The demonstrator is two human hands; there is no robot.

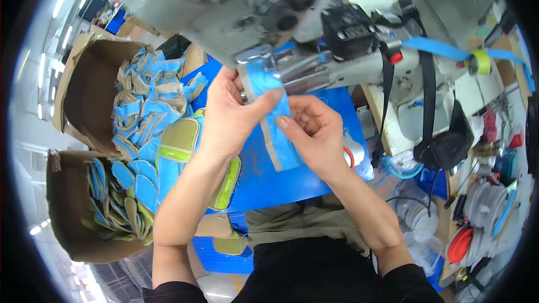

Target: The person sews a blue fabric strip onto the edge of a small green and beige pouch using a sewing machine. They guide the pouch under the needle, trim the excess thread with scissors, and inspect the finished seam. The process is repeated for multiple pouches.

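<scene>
Between my hands is a blue fabric strip with beige edging point(283, 148), its far end by the sewing machine's point(219, 22) working area. My left hand point(231, 115) pinches its left side near the far end, thumb on top. Just to the right, my right hand point(315, 134) grips the strip's right edge between thumb and curled fingers. The near end hangs over the blue tabletop point(252, 182). Whether the far end lies under the machine's presser foot, I cannot tell. On the table left of my hands lie sewn pieces with lime-green trim point(178, 139), partly behind my left forearm.
Two cardboard boxes, one upper point(84, 92) and one lower point(64, 219), stand at left, holding blue-and-beige fabric pieces point(149, 101) and green-edged pieces point(132, 216). A blue tape point(438, 47) runs along the machine's right. An orange ring-shaped handle point(352, 157) shows beside my right hand. White reels point(480, 205) sit far right.
</scene>
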